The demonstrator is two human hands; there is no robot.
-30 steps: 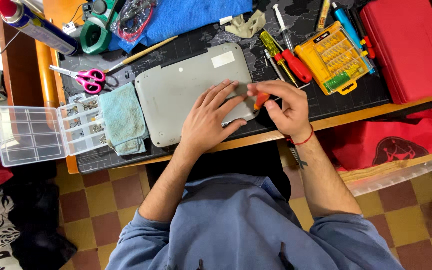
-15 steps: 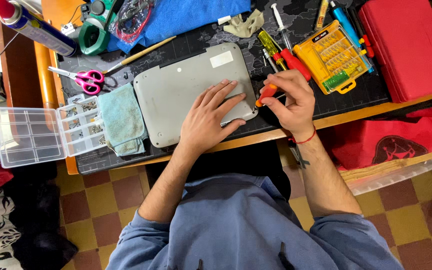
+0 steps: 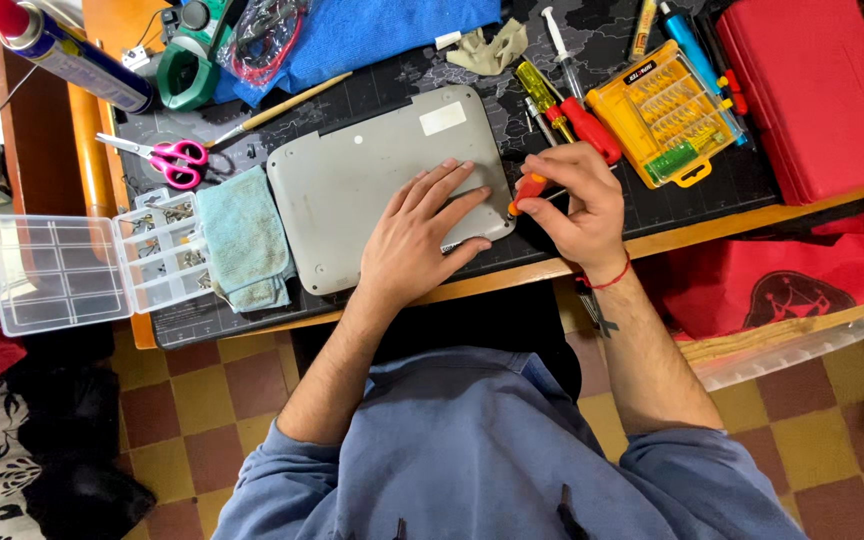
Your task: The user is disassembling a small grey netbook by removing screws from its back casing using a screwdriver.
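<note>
A grey laptop (image 3: 352, 180) lies bottom side up on the black cutting mat (image 3: 732, 185). My left hand (image 3: 417, 235) rests flat on its near right part, fingers spread. My right hand (image 3: 577, 200) grips a small orange-handled screwdriver (image 3: 526, 190) just off the laptop's right edge, its tip pointing at the laptop's near right corner. A red string circles my right wrist.
A folded teal cloth (image 3: 244, 240) and an open clear parts box (image 3: 92, 265) sit left of the laptop. Pink scissors (image 3: 167, 157), a spray can (image 3: 62, 50), a blue cloth (image 3: 382, 25), screwdrivers (image 3: 567, 105), a yellow bit case (image 3: 667, 115) and a red case (image 3: 812, 90) ring the mat.
My right hand has moved right, off the laptop's near corner to its right edge, turning the orange screwdriver. My left hand stays pressed on the laptop.
</note>
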